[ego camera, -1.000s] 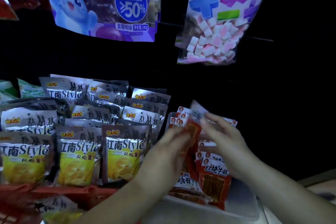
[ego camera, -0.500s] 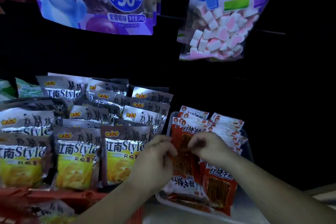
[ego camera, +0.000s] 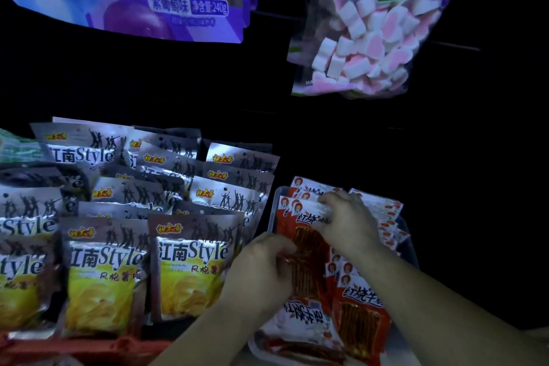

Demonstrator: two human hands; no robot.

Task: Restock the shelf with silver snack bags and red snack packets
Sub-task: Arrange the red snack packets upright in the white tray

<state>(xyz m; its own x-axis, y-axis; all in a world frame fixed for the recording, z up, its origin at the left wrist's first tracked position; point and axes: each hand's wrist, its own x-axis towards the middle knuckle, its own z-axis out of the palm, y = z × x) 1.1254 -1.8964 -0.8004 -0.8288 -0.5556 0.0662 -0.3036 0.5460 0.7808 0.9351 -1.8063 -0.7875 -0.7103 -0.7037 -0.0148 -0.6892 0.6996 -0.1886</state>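
Beside the silver snack bags (ego camera: 190,261), I see the left hand (ego camera: 261,270) and right hand (ego camera: 347,220) each pinching red snack packets (ego camera: 309,246).

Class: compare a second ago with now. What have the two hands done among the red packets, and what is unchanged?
Both hands came down from the top of the red snack packets. The left hand now grips the front packet by its left edge; the right hand has gone back up and curls over the packet tops. The silver snack bags and hanging bags stayed put.
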